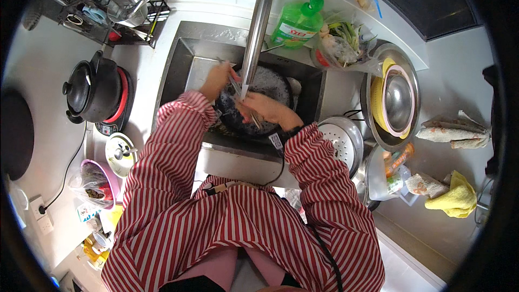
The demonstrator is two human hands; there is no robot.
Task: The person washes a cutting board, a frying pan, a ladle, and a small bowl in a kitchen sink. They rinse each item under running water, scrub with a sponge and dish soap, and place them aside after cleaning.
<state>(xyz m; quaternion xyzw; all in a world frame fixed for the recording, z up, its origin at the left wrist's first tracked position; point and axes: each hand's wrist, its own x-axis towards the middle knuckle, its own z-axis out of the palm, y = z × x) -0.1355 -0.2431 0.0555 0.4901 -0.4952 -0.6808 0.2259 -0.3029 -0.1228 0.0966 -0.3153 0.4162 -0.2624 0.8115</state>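
My left hand is closed around a thin metal utensil, whose kind is blurred. My right hand is closed too, and a slim silvery end pokes out below its fingers. I cannot tell whether both hands hold the same piece. They meet under the steel faucet, where a short stream of water falls. Beneath them a round black pan with foamy water sits in the dark sink. My fingers partly hide the pan's contents.
Behind the sink stand a green soap bottle and a bag of vegetable scraps. Nested basins and a perforated steel strainer are on the right. A black pot sits on a cooker at left, near a utensil rack.
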